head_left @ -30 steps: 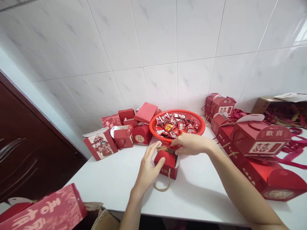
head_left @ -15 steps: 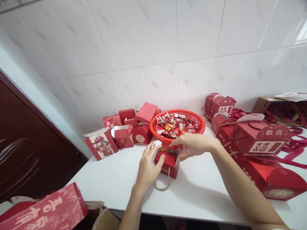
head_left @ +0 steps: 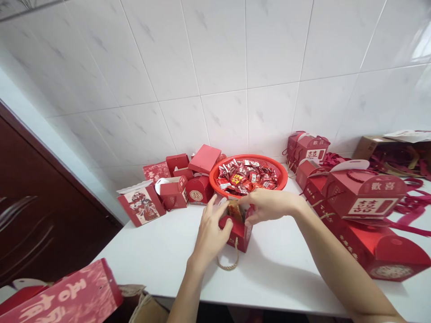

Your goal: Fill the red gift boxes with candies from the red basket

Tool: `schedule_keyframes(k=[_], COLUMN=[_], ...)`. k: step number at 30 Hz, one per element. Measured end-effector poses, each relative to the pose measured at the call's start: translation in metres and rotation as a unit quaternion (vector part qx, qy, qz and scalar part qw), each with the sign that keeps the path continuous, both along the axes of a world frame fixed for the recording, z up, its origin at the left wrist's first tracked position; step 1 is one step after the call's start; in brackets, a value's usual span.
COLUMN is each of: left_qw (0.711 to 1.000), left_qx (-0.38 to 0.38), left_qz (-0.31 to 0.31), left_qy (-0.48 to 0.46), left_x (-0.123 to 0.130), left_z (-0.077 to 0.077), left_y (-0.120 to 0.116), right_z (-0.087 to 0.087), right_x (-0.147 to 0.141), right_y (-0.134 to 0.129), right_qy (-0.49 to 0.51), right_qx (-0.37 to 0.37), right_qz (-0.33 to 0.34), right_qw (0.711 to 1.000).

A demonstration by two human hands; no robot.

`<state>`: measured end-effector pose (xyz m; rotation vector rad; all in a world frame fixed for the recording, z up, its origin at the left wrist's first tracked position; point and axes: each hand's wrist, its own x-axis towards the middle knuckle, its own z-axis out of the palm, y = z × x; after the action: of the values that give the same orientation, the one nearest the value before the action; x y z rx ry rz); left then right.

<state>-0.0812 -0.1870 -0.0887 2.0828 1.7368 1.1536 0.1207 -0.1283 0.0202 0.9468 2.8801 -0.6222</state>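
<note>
A small red box with a rope handle stands on the white table in front of an orange-red basket of wrapped sweets. Its top is open, and something golden-brown shows inside. My left hand lies along the box's left side, fingers apart, with the thumb near the front flap. My right hand reaches over the right side of the box, its fingers bent at the rim; whether they pinch anything is hard to see.
Several red gift boxes stand left of the basket. More boxes are stacked at the right, beside dark red ribbons and a cardboard box. A large red package sits at the lower left.
The top of the box has opened wider, and the golden-brown thing inside shows more. My left thumb and fingers have shifted slightly, and my right fingers have moved a little at the rim.
</note>
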Motion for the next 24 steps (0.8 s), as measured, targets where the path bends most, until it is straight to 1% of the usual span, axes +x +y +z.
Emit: schedule_keyframes(k=[2,4,6,8,10,11,14,16,17,21,24], left_qw=[1.000,0.999,0.999,0.999,0.998,0.997,0.984,0.971,0.966,0.949,0.938], left_qx=[-0.016,-0.033,-0.044,-0.043,-0.039,-0.036,-0.031,-0.034,-0.038,-0.048,-0.064], left_qz=[-0.006,0.001,0.017,0.028,0.023,0.018,0.016,0.016,0.005,-0.088,-0.136], left_qy=[0.021,0.028,0.017,-0.006,-0.044,-0.069,-0.173,-0.235,-0.256,-0.298,-0.312], left_x=[0.004,0.006,0.007,0.006,0.006,0.005,0.006,0.005,0.003,-0.009,-0.018], left_z=[0.003,0.004,0.004,0.002,0.000,0.000,0.000,0.001,0.002,0.000,-0.006], left_y=[0.003,0.004,0.004,0.002,0.000,-0.001,-0.004,-0.006,-0.007,-0.012,-0.016], right_z=[0.002,0.003,0.004,0.002,-0.002,-0.006,-0.015,-0.020,-0.021,-0.025,-0.026], right_x=[0.001,0.000,-0.004,-0.012,-0.023,-0.028,-0.043,-0.047,-0.048,-0.047,-0.046], right_y=[-0.001,-0.002,-0.005,-0.010,-0.015,-0.018,-0.024,-0.025,-0.024,-0.018,-0.015], right_qy=[0.006,0.000,-0.010,-0.023,-0.041,-0.049,-0.047,-0.039,-0.035,-0.048,-0.065], right_qx=[0.003,0.021,0.070,0.140,0.194,0.207,0.217,0.225,0.226,0.193,0.175], right_qz=[0.001,-0.005,-0.031,-0.079,-0.117,-0.122,-0.110,-0.094,-0.080,-0.020,-0.008], right_qw=[1.000,1.000,0.997,0.987,0.973,0.970,0.969,0.969,0.970,0.980,0.982])
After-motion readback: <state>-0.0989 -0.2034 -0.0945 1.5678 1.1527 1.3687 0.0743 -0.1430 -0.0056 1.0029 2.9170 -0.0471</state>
